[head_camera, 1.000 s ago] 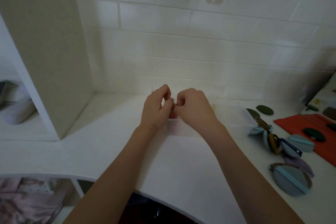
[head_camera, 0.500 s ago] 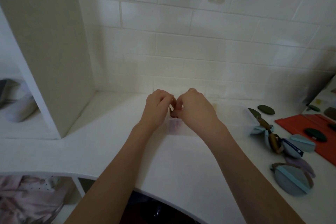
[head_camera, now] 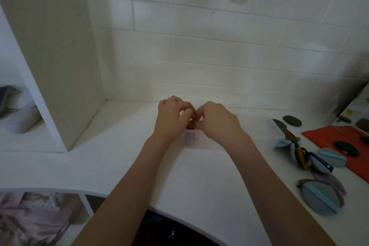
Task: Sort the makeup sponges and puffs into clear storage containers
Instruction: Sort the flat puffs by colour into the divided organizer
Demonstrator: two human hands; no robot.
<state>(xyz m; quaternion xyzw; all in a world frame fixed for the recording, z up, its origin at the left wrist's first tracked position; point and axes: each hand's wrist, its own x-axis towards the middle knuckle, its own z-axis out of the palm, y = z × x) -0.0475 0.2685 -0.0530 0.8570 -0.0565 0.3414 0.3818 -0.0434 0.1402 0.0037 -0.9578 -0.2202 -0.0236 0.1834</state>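
1. Near the front right edge of the bench (head_camera: 123,166) lies a big blue-grey puff (head_camera: 319,198) with a light blue strap. It has not moved in the last second.
2. A bit farther back on the right sits a pile of more blue puffs (head_camera: 311,156). Behind them, dark green puffs (head_camera: 292,120) lie near the back right corner, some on a red mat (head_camera: 327,136). None of these has been sorted yet.
3. In the middle of the bench stands a small clear container (head_camera: 192,141), with something pinkish inside.
4. The left hand (head_camera: 171,116) and the right hand (head_camera: 217,121) have come down from above the container to its top. 1 second ago they were held higher.
5. Both hands have curled fingers pressed close together over the opening. They seem to pinch something small, but I cannot tell what it is.
6. I think a sponge is being pushed into the container now.
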